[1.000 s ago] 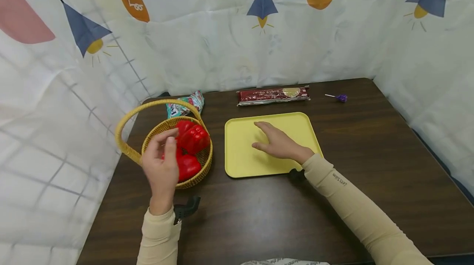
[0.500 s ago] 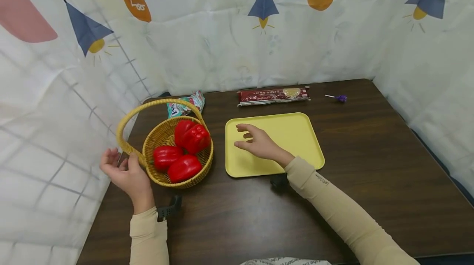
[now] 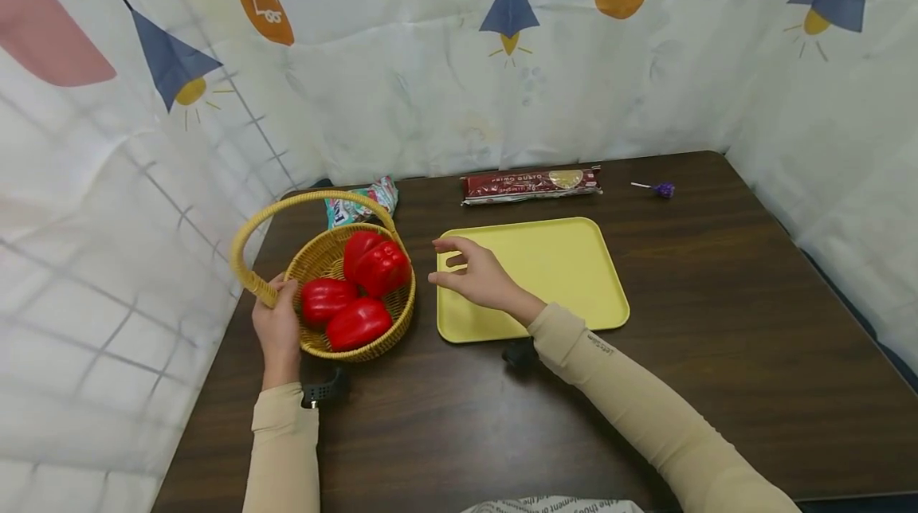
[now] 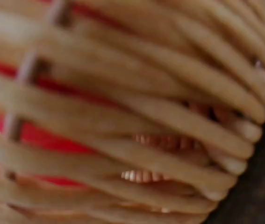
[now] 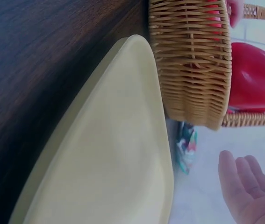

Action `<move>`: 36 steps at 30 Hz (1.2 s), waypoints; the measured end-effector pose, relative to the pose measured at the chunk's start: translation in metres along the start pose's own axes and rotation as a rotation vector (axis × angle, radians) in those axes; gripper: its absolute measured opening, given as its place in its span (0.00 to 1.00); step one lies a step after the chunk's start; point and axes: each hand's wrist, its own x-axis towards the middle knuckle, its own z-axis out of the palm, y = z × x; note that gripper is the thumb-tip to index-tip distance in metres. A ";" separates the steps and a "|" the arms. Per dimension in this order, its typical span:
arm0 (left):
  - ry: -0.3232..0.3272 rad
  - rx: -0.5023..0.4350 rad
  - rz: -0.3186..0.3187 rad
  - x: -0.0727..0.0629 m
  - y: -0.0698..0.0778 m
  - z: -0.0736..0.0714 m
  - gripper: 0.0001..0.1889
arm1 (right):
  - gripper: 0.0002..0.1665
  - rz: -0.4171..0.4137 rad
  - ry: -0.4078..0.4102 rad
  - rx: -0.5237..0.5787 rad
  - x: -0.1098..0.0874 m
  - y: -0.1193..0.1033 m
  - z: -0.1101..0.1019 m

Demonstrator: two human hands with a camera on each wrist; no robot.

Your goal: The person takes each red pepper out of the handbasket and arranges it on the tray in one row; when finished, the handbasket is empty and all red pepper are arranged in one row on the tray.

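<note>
My left hand (image 3: 275,338) grips the yellow wicker basket (image 3: 393,338) at its left side, by the rim and the foot of its arched handle. Several glossy red bell peppers (image 3: 358,323) lie inside. Woven strands of the basket (image 4: 137,107) fill the left wrist view, with red showing through the gaps. Over the left edge of the yellow tray (image 3: 552,266) hovers my right hand (image 3: 476,274), fingers loosely bent, thumb apart, holding nothing. In the right wrist view, the hand (image 5: 254,196) is beside the tray (image 5: 104,154), with the basket (image 5: 190,60) just beyond.
Behind the basket lies a teal snack packet (image 3: 351,210). A dark red spaghetti packet (image 3: 531,185) is at the table's back edge, and a purple lollipop (image 3: 663,189) lies to its right. Patterned curtain (image 3: 430,99) hangs behind the dark wooden table (image 3: 717,338).
My left hand has gone from over the peppers out to the left, then onto the basket's left side, taking hold there. My right hand has moved left across the tray.
</note>
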 end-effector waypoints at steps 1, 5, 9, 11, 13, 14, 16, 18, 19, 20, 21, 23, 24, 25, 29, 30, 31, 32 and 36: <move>-0.004 0.014 -0.007 0.002 0.000 0.001 0.14 | 0.31 -0.003 0.001 0.001 0.000 0.000 0.001; -0.032 0.058 -0.032 0.007 0.000 0.005 0.21 | 0.31 -0.021 0.005 0.011 0.003 -0.002 0.002; -0.053 0.069 -0.044 0.010 0.000 0.005 0.25 | 0.33 -0.044 0.007 0.032 0.006 -0.005 0.007; -0.051 0.060 -0.047 0.010 0.000 0.005 0.25 | 0.34 -0.054 0.004 0.042 0.009 -0.005 0.012; -0.046 0.043 -0.046 0.010 -0.001 0.005 0.25 | 0.36 -0.062 -0.002 0.045 0.011 -0.007 0.016; -0.042 0.033 -0.045 0.009 -0.002 0.004 0.25 | 0.37 -0.064 -0.005 0.043 0.012 -0.007 0.019; -0.037 0.017 -0.042 0.008 -0.004 0.005 0.24 | 0.38 -0.067 -0.006 0.045 0.014 -0.009 0.023; -0.033 0.007 -0.034 0.007 -0.007 0.006 0.24 | 0.39 -0.077 0.000 0.047 0.016 -0.010 0.027; -0.030 0.006 -0.030 0.006 -0.007 0.008 0.23 | 0.39 -0.082 0.005 0.048 0.017 -0.011 0.029; -0.029 0.003 -0.026 0.006 -0.008 0.009 0.23 | 0.40 -0.089 0.012 0.046 0.018 -0.012 0.031; -0.027 0.003 -0.023 0.006 -0.008 0.011 0.23 | 0.40 -0.094 0.017 0.043 0.019 -0.013 0.032; -0.023 0.010 -0.016 0.005 -0.008 0.014 0.22 | 0.42 -0.101 0.027 0.029 0.020 -0.013 0.034; -0.018 0.008 -0.015 0.005 -0.008 0.016 0.22 | 0.42 -0.102 0.032 0.013 0.021 -0.014 0.035; -0.016 0.007 -0.012 0.005 -0.008 0.017 0.22 | 0.43 -0.100 0.035 0.002 0.021 -0.015 0.036; -0.007 0.007 -0.008 0.004 -0.009 0.017 0.23 | 0.42 -0.110 0.064 -0.067 0.024 -0.018 0.041; -0.007 0.010 -0.006 0.004 -0.009 0.017 0.23 | 0.42 -0.114 0.077 -0.090 0.024 -0.019 0.042; -0.009 0.016 -0.007 0.004 -0.009 0.016 0.23 | 0.41 -0.119 0.091 -0.107 0.025 -0.019 0.044; -0.010 0.021 -0.007 0.004 -0.010 0.016 0.23 | 0.40 -0.126 0.105 -0.127 0.025 -0.019 0.046; -0.018 0.037 -0.002 0.004 -0.010 0.015 0.24 | 0.38 -0.149 0.160 -0.188 0.024 -0.021 0.049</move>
